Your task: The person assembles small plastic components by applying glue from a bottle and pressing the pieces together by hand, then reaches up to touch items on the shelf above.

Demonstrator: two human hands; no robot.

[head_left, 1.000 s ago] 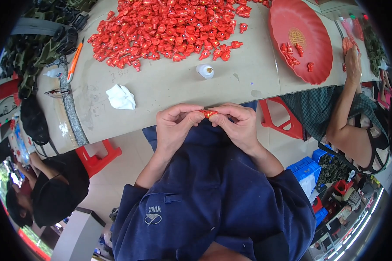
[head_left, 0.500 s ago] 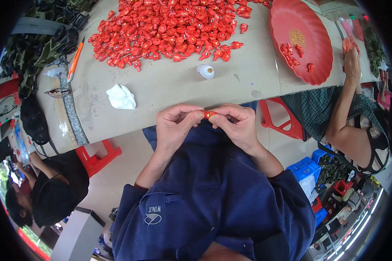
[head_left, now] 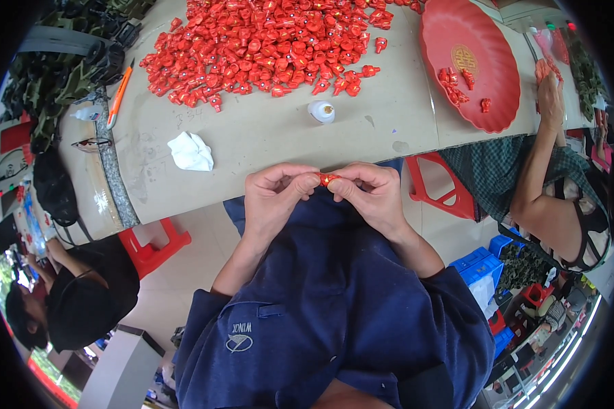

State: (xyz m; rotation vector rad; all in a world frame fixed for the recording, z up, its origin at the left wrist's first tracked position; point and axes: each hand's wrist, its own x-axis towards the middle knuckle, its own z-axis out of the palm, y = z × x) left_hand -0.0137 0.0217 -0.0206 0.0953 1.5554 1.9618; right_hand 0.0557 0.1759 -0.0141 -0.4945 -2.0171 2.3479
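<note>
Between my two hands is a small red plastic piece (head_left: 327, 179) with a touch of yellow, held just off the table's near edge. My left hand (head_left: 278, 194) pinches its left end between thumb and fingers. The right end is gripped the same way by my right hand (head_left: 370, 198). Fingertips cover most of the piece, so its full shape is hidden. Beyond my hands a small white bottle (head_left: 322, 112) with a brownish tip lies on the table. A crumpled white tissue (head_left: 190, 151) is to the left of it.
A large heap of similar red pieces (head_left: 266, 51) covers the table's (head_left: 266, 129) far middle. At right, a red scalloped tray (head_left: 501, 88) holds several pieces. An orange cutter (head_left: 119, 95) lies left. Co-workers sit on both sides; red stools (head_left: 160, 249) stand below the table.
My hands stay in almost the same place, both still pinching the red piece. The view has shifted very slightly.
</note>
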